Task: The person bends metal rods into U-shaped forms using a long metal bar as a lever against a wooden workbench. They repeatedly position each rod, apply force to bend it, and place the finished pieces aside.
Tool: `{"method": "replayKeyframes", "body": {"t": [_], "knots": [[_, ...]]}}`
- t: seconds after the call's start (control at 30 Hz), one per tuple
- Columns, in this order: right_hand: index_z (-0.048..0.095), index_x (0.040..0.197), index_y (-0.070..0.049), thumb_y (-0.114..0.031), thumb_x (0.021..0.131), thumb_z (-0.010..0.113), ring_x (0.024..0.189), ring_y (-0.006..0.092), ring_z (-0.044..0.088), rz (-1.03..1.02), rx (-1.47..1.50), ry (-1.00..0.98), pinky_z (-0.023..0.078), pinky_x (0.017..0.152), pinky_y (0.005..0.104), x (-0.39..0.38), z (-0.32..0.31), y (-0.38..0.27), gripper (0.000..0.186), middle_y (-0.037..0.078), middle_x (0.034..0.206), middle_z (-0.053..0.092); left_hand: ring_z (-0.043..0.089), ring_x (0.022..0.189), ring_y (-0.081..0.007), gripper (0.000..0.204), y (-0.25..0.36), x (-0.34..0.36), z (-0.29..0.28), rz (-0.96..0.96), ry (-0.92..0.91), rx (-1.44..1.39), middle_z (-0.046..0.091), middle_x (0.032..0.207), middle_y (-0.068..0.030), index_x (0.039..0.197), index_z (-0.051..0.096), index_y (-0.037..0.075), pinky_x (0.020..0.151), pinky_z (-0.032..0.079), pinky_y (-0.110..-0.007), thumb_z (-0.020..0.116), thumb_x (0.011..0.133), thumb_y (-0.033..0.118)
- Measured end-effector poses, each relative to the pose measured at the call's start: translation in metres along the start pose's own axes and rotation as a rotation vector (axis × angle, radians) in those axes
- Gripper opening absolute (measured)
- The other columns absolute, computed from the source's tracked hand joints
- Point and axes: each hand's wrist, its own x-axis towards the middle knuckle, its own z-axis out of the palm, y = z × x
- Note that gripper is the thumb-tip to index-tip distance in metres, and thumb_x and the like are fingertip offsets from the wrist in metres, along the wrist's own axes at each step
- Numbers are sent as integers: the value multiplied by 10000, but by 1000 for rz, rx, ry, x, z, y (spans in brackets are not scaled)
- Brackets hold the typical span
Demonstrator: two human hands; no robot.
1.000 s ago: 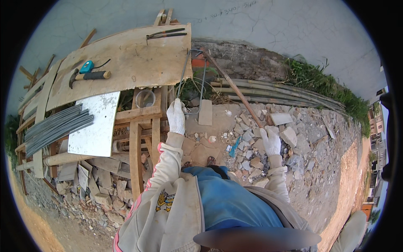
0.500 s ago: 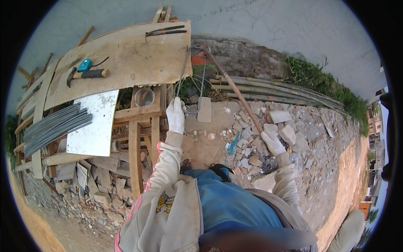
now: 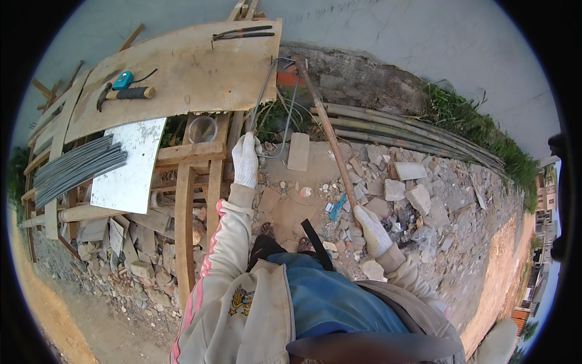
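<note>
My left hand, in a white knit glove, grips a bent grey steel rod shaped into a rectangular loop, near its lower left. The loop's top meets the head of a long rusty bar at the edge of the plywood board. My right hand, also gloved, is closed on the bar's lower end. On the board lie a hammer, a teal tape measure and long-handled pincers. A bundle of grey rods rests over a white panel.
The wooden bench frame has a clear plastic tub on it. Bamboo poles lie along the wall beside weeds. Broken rubble covers the ground around my feet. A dirt road shows at the far right.
My right hand has moved down and slightly left with the bar, which now stands steeper. My left hand and the loop sit slightly higher and further left in view, as does the bench.
</note>
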Motion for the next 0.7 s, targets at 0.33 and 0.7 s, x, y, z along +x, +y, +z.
{"method": "replayKeyframes", "body": {"t": [0.33, 0.7], "knots": [[544, 819, -184, -657, 1057, 424, 433, 127, 296, 240, 253, -24, 220, 439, 288, 11, 89, 32, 544, -38, 610, 347, 480, 545, -79, 383, 8, -7, 6, -27, 29, 15, 538, 674, 18, 877, 615, 78, 488, 401, -247, 526, 1085, 387], [386, 576, -167, -651, 1067, 372, 342, 170, 225, 194, 251, -120, 201, 403, 360, 37, 149, 59, 690, -35, 452, 231, 497, 581, -68, 355, -3, -4, 3, -30, 14, -41, 554, 699, 22, 903, 623, 92, 507, 405, -242, 533, 1082, 385]]}}
